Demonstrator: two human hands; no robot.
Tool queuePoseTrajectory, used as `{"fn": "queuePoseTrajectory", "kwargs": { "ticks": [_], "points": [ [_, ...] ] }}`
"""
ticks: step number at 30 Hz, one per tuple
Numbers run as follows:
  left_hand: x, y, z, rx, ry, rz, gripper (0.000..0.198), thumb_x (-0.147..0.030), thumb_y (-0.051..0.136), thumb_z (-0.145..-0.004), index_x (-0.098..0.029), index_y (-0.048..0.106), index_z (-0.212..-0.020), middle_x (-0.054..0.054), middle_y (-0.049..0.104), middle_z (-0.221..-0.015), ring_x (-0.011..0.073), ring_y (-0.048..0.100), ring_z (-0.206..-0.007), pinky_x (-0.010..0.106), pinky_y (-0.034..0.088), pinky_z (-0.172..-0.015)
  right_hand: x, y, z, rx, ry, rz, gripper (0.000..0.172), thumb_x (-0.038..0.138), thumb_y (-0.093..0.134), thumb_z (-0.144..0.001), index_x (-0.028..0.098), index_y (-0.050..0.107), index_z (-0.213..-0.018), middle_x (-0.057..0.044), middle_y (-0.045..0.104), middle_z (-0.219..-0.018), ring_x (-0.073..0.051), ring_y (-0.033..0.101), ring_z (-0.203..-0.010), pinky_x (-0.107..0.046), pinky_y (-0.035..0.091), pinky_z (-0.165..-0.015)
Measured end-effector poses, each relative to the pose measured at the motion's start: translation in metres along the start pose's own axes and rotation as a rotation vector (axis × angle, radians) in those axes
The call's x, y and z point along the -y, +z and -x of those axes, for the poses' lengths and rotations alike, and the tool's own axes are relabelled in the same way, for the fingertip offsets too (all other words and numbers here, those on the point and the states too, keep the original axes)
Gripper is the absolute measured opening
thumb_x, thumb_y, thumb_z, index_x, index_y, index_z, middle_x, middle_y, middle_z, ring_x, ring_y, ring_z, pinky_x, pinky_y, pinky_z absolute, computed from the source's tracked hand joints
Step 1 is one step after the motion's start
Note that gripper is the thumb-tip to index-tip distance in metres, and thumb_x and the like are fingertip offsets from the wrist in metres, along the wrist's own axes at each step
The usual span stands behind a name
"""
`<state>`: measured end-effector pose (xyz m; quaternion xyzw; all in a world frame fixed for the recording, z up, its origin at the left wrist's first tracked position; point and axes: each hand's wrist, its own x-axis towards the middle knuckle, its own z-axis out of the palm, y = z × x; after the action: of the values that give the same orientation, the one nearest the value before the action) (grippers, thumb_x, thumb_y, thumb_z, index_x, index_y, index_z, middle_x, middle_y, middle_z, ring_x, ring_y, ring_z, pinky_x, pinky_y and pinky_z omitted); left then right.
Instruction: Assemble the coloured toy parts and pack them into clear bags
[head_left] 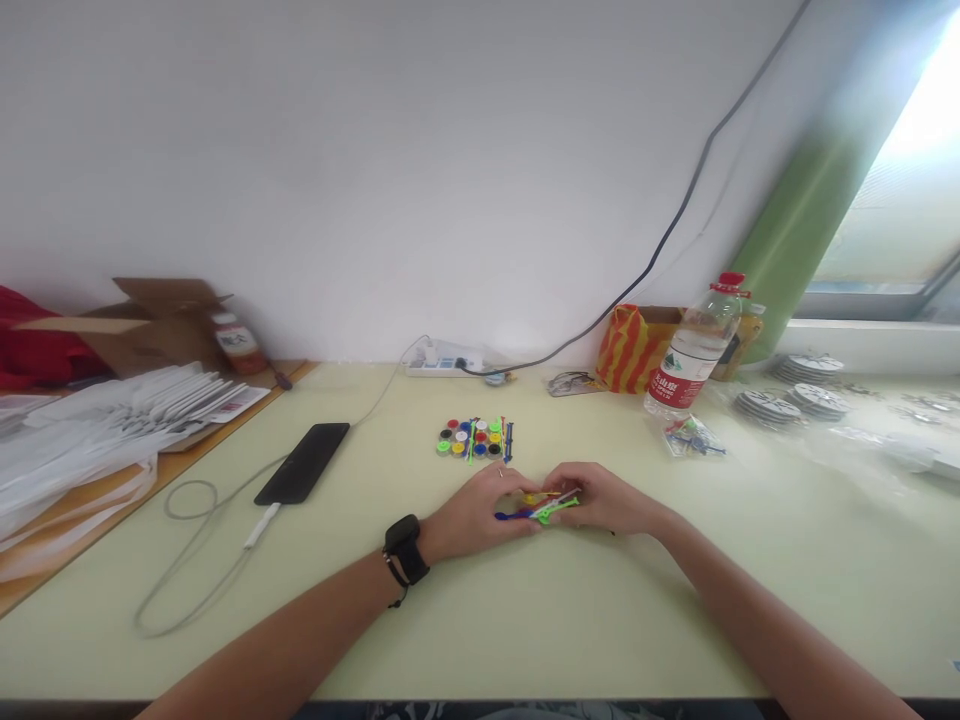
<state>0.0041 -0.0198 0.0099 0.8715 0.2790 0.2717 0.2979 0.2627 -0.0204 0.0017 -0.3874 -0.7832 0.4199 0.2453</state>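
Note:
Several small coloured plastic sticks (553, 510), in blue, yellow, white and green, lie bunched between my two hands above the table's middle. My left hand (480, 510), with a black watch on its wrist, has its thumb and fingers curled round the left ends. From the other side my right hand (598, 497) grips the right ends with bent fingers. Just beyond the hands sits a group of small round pots with coloured tops (460, 437), and more sticks (508, 440) lie among and beside them. The fingers partly hide the bunch, so its exact parts are unclear.
A black phone (304, 464) with a white cable lies left. A power strip (445, 361) rests by the wall. A large water bottle (694, 350) stands right, beside a small bag of parts (694, 438). Stacked discs (769, 408) are far right; a cardboard box (161, 325) is far left.

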Motion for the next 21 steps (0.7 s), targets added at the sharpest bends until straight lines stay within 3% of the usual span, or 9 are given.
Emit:
{"fn": "queuePoseTrajectory", "kwargs": {
  "ticks": [7, 11, 16, 19, 21],
  "points": [
    [0.002, 0.000, 0.001, -0.025, -0.002, 0.006, 0.040, -0.046, 0.074, -0.086, -0.028, 0.072, -0.123, 0.008, 0.073, -0.111, 0.0278, 0.061, -0.106, 0.038, 0.048, -0.091, 0.003, -0.002, 0.001, 0.005, 0.000, 0.050, 0.037, 0.052, 0.078, -0.079, 0.025, 0.074, -0.104, -0.002, 0.070, -0.090, -0.020, 0.062, -0.078, -0.030, 0.050, -0.067],
    [-0.001, 0.001, -0.001, -0.033, -0.006, 0.004, 0.037, -0.044, 0.074, -0.087, -0.029, 0.073, -0.120, 0.008, 0.071, -0.113, 0.0274, 0.062, -0.107, 0.038, 0.048, -0.094, 0.004, -0.003, -0.001, 0.012, -0.006, 0.013, 0.036, 0.056, 0.068, -0.088, 0.024, 0.072, -0.103, -0.002, 0.068, -0.084, -0.018, 0.059, -0.073, -0.029, 0.048, -0.066],
    [-0.004, 0.001, -0.001, -0.076, -0.029, -0.013, 0.038, -0.046, 0.073, -0.087, -0.028, 0.071, -0.121, 0.008, 0.068, -0.121, 0.0281, 0.059, -0.115, 0.041, 0.045, -0.102, -0.010, -0.007, -0.008, -0.144, 0.011, -0.005, 0.044, 0.059, 0.048, -0.097, 0.020, 0.068, -0.091, -0.002, 0.065, -0.079, -0.018, 0.059, -0.070, -0.030, 0.049, -0.064],
    [-0.002, 0.001, 0.000, -0.042, -0.034, -0.011, 0.049, -0.048, 0.079, -0.081, -0.027, 0.071, -0.124, 0.010, 0.067, -0.126, 0.0301, 0.059, -0.118, 0.043, 0.045, -0.104, -0.021, -0.010, -0.019, -0.242, 0.071, 0.011, 0.040, 0.056, 0.050, -0.097, 0.020, 0.065, -0.098, -0.002, 0.064, -0.081, -0.017, 0.060, -0.065, -0.030, 0.050, -0.060],
    [0.000, 0.001, 0.001, -0.018, -0.025, 0.000, 0.049, -0.046, 0.080, -0.080, -0.027, 0.071, -0.125, 0.011, 0.069, -0.122, 0.0302, 0.061, -0.116, 0.042, 0.047, -0.103, -0.026, -0.013, -0.031, -0.273, 0.069, 0.144, 0.033, 0.051, 0.055, -0.095, 0.020, 0.065, -0.101, -0.004, 0.067, -0.087, -0.017, 0.062, -0.067, -0.031, 0.051, -0.062]
  ]
}}
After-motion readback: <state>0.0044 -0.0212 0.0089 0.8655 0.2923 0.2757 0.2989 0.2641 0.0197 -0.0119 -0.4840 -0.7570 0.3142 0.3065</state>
